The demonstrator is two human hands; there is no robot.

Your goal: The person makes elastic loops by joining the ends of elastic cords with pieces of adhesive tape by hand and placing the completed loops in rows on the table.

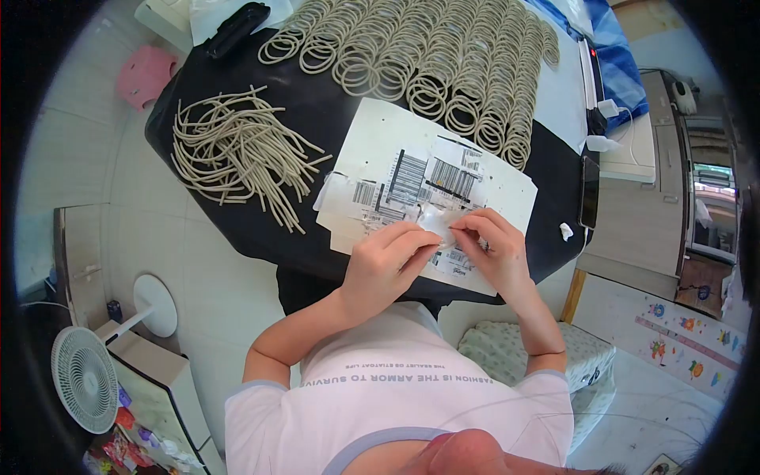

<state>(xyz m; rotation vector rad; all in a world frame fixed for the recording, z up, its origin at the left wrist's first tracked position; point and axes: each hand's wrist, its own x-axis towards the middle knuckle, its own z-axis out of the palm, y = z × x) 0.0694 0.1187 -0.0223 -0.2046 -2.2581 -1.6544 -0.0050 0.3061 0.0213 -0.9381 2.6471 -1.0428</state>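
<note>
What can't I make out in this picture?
All in the head view:
Anything inside the bare left hand and bare right hand: covered by their fingers.
Far ends of the rows of round beige rings: cut by the top edge.
Fine print on the white paper barcode labels: too small.

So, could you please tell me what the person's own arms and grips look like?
The left arm and right arm are bare below the short sleeves of a pale T-shirt with grey-blue trim and grey lettering across its front. The left grip and right grip show no gloves, rings or watch.
</note>
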